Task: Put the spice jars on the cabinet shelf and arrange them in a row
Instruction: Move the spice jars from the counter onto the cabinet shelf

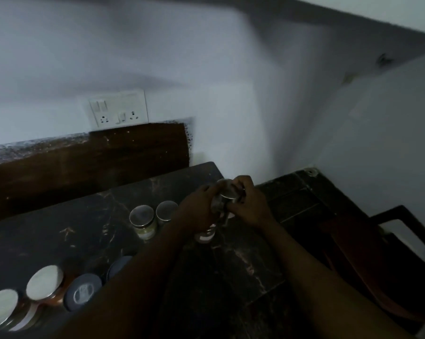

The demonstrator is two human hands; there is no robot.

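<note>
A small glass spice jar with a silver lid is lifted above the dark counter. My left hand and my right hand both grip it from either side. Two silver-lidded jars stand on the counter just left of my left hand. Another jar shows partly below my hands. Near the front left stand two white-lidded jars and two dark-lidded jars, the last partly hidden by my left forearm. No cabinet shelf is in view.
A white wall with a switch and socket plate rises behind a brown backsplash. The counter ends at the right, where a lower dark tiled floor and a dark chair frame lie.
</note>
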